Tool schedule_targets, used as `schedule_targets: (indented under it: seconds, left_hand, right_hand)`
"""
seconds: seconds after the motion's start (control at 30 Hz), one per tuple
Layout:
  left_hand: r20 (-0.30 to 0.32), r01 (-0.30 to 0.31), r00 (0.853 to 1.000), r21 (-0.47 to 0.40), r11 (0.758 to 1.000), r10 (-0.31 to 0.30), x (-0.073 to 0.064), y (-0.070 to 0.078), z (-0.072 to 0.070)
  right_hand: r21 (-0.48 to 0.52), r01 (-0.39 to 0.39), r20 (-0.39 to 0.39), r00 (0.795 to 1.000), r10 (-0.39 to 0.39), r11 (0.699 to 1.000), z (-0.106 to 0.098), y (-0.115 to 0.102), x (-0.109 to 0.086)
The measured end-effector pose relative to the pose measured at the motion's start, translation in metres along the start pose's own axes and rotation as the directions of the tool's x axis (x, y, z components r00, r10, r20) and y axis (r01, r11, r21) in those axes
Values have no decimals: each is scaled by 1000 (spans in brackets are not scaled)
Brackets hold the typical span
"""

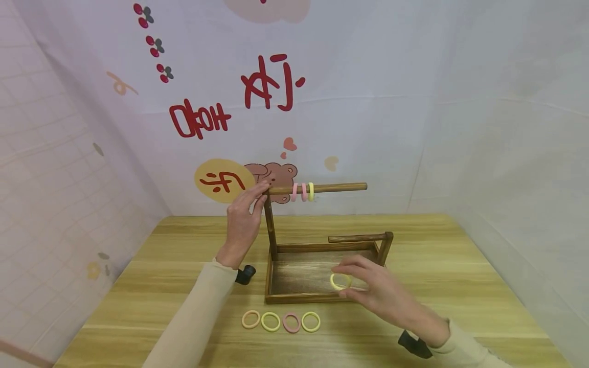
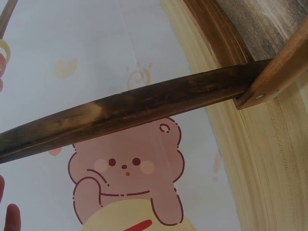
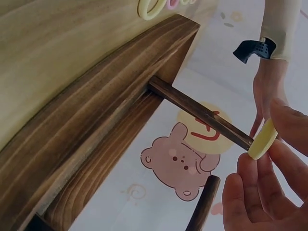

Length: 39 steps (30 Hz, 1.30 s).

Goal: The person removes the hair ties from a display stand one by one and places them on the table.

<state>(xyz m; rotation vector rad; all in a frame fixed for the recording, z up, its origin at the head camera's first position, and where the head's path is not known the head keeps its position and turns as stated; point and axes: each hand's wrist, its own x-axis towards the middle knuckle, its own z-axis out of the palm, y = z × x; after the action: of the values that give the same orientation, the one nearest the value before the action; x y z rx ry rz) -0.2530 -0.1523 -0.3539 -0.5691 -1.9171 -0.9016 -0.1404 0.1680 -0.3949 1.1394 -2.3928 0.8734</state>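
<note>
A two-post wooden ring stand stands on the table. My left hand reaches to the top of its tall left post, fingers fairly straight at the corner where the upper rod begins. Two pink rings and one yellow ring hang on that rod. Between thumb and fingers, my right hand pinches another yellow ring, held over the tray part of the stand. The lower rod carries no ring. Only fingertips of the left hand show in the left wrist view.
In front of the stand, a row of loose rings lies on the table: an orange ring, a yellow-green ring, a pink ring and a yellow ring. A printed cloth hangs behind.
</note>
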Motion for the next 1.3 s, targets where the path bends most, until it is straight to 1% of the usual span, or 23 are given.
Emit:
schedule_targets:
  seconds: [0.13, 0.37, 0.6, 0.77, 0.87, 0.97, 1.07, 1.13, 1.2, 1.3]
  left_hand:
    - [2, 4, 1000, 2, 1000, -4, 0, 0, 0]
    - [7, 8, 1000, 2, 1000, -8, 0, -1, 0]
    - [-5, 2, 1000, 0, 1000, -2, -1, -2, 1]
    - [-5, 0, 1000, 4, 1000, 0, -1, -1, 1]
    - [-6, 1, 1000, 6, 1000, -1, -1, -2, 0]
    - [-6, 4, 1000, 8, 1000, -4, -1, -2, 0]
    - [-4, 7, 1000, 7, 1000, -7, -2, -2, 0]
    - [-3, 10, 1000, 4, 1000, -10, -1, -2, 0]
    - [-3, 12, 1000, 3, 1000, -12, -1, -2, 0]
    - [-4, 13, 1000, 0, 1000, -13, -1, -2, 1]
  right_hand:
    - [9, 38, -2, 999, -38, 999, 3, 1, -1]
    - [40, 14, 39, 999, -15, 999, 10, 2, -4]
    - [57, 61, 48, 997, -64, 997, 17, 5, -8]
    - [62, 104, 37, 994, -107, 993, 20, 7, -7]
    - [47, 129, 30, 991, -130, 991, 22, 8, -7]
    - [21, 143, 38, 989, -144, 989, 25, 8, -8]
    - [3, 140, 55, 989, -140, 990, 29, 9, -10]
    - [9, 126, 77, 989, -126, 992, 32, 9, -11]
    - [21, 98, 108, 989, -100, 995, 35, 9, -13]
    - [32, 54, 169, 984, -59, 998, 39, 9, -16]
